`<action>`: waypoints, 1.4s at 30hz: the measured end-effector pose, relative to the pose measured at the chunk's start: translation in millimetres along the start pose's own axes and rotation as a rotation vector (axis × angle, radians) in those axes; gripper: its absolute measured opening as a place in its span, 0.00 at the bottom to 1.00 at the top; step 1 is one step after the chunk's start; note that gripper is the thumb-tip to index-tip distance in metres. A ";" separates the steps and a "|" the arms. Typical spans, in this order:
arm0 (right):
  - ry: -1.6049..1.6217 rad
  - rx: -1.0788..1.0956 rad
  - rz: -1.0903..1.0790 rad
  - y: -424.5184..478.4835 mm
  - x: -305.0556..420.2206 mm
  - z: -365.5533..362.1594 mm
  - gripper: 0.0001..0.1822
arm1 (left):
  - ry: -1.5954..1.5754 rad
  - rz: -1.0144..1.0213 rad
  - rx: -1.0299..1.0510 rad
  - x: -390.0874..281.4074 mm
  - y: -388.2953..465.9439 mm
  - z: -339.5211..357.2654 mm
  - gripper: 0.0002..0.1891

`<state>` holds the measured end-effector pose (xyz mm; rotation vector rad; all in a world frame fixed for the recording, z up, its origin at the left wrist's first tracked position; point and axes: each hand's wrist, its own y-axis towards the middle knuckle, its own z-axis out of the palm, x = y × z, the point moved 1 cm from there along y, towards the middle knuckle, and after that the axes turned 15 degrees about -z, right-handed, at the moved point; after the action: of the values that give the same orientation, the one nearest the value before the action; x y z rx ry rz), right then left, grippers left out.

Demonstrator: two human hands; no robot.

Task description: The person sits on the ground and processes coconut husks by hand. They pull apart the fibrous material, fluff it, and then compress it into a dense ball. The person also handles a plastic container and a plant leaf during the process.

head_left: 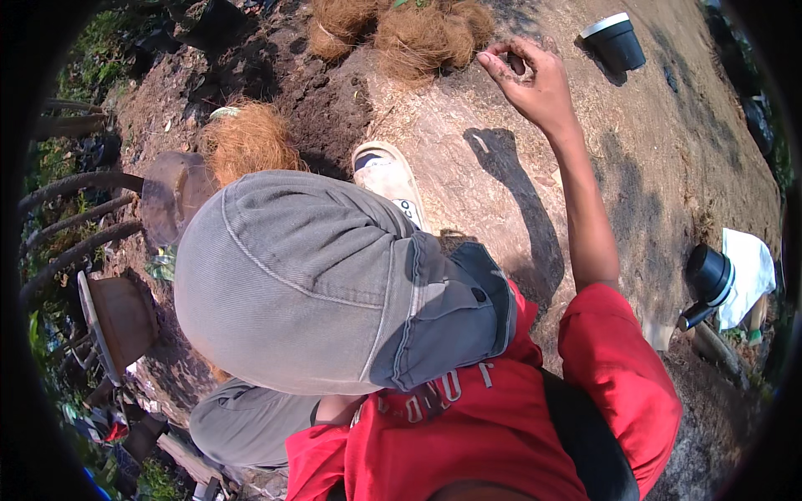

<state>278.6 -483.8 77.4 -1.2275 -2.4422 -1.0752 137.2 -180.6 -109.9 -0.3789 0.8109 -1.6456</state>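
My right hand (532, 78) reaches forward over the bare ground, its thumb and forefinger curled into a ring. The fingertips are close beside a clump of brown coconut fibre (416, 47); whether they pinch a strand is too fine to make out. Soil marks the fingers. My left hand is out of view, its forearm passing behind my raised knee in grey trousers (294, 269). Another fibre clump (335, 28) lies left of the first. Closer to me, a loose fibre bundle (250, 141) sits just beyond the knee.
Dark loose soil (332, 103) spreads between the fibre clumps. A black pot with a white rim (617, 44) stands right of my hand. Far right, another black pot (709, 272) lies by a white cloth (749, 269). Leftward are a clear plastic container (172, 197) and a tilted brown pot (122, 319).
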 end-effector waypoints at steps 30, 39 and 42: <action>0.195 0.747 -1.065 205.6 249.2 111.2 0.14 | -0.656 -0.015 1.257 -141.1 -149.7 88.0 0.37; 0.045 0.895 -0.862 230.4 201.5 114.9 0.14 | -0.668 0.292 1.168 -166.6 -189.1 52.9 0.37; -0.104 0.928 -0.797 231.9 180.8 102.3 0.12 | -0.676 0.335 1.124 -168.4 -178.8 40.0 0.37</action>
<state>354.5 -212.4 209.6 -0.0113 -2.9628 0.1326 74.6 -22.4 71.7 0.0301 -0.5568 -1.2820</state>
